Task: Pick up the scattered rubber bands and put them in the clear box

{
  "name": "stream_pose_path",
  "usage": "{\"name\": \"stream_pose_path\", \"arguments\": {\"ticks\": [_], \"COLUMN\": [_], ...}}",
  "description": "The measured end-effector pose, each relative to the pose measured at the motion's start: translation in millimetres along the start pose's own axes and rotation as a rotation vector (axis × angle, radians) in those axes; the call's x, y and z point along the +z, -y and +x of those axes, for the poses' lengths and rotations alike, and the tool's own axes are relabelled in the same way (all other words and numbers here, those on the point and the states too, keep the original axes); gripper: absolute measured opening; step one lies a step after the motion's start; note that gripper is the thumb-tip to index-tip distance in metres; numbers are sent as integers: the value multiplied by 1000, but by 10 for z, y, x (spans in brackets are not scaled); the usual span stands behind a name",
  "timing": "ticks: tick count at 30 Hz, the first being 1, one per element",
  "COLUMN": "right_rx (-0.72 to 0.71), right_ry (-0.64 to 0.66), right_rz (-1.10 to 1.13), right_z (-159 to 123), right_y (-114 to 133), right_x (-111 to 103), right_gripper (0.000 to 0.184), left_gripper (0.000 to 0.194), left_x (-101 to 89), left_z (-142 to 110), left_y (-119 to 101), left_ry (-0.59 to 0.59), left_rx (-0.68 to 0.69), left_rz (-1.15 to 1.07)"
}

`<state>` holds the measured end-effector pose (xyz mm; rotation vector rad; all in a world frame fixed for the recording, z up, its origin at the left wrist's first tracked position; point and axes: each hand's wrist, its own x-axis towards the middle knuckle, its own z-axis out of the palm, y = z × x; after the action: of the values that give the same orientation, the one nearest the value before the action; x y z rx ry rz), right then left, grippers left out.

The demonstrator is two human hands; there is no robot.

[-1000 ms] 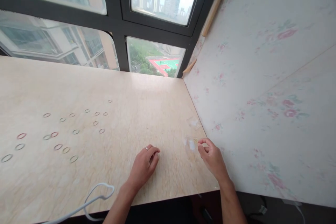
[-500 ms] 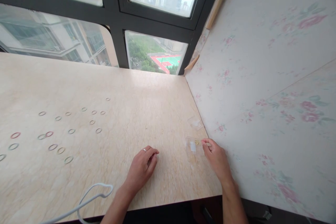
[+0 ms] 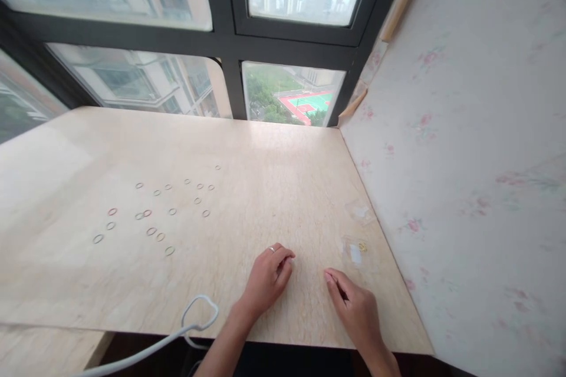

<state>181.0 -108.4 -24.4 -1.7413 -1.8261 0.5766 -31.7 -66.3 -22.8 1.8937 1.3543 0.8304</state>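
Observation:
My right hand (image 3: 356, 309) hovers over or rests on the light table, its thumb and index finger pinched together. What it pinches, if anything, is too small to make out. Just beyond it lies a clear plastic box (image 3: 346, 254) with a white patch and a small yellow coil of rings (image 3: 362, 246) inside. My left hand (image 3: 267, 280), wearing a ring on one finger, sits curled on the tabletop, and its inner fingers are hidden. Several thin rings lie scattered to the left, among them a red ring (image 3: 112, 211), a yellowish ring (image 3: 161, 237) and a greenish ring (image 3: 170, 251).
Near the wall is another clear plastic piece (image 3: 359, 211), perhaps a lid. A white cable (image 3: 154, 346) loops over the front edge at left. The floral wall (image 3: 464, 159) bounds the table (image 3: 265, 182) on the right, and dark window frames (image 3: 292, 50) stand behind.
My right hand has left the clear box and come toward me and nearer my left hand, still pinched. The left hand stays curled. The camera view has swung left.

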Motion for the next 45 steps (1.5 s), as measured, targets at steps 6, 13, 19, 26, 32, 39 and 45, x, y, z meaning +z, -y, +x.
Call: {"name": "stream_pose_path", "arguments": {"ticks": [6, 13, 19, 26, 32, 39, 45], "right_rx": [78, 157, 134, 119, 111, 80, 45], "right_ry": [-52, -93, -81, 2, -7, 1, -17], "right_rz": [133, 236, 249, 225, 214, 230, 203], "right_z": [43, 11, 29, 53, 48, 51, 59], "right_y": [-123, -161, -256, -382, -402, -415, -420], "right_x": [13, 22, 35, 25, 45, 41, 57], "right_gripper": [41, 44, 44, 44, 43, 43, 41], "left_gripper": [19, 21, 21, 29, 31, 26, 16], "left_x": [-19, -188, -794, -1653, -1913, -1954, -2018], "left_z": [-3, 46, 167, 356, 468, 582, 682], "left_y": [-31, 77, 426, 927, 1100, 1095, 1115], "left_ry": [-28, -140, -414, -550, -245, -111, -10], "left_rx": [-26, -42, -169, -521, -656, -562, -563], "left_rz": [-36, -104, 11, 511, 709, 774, 801]}}
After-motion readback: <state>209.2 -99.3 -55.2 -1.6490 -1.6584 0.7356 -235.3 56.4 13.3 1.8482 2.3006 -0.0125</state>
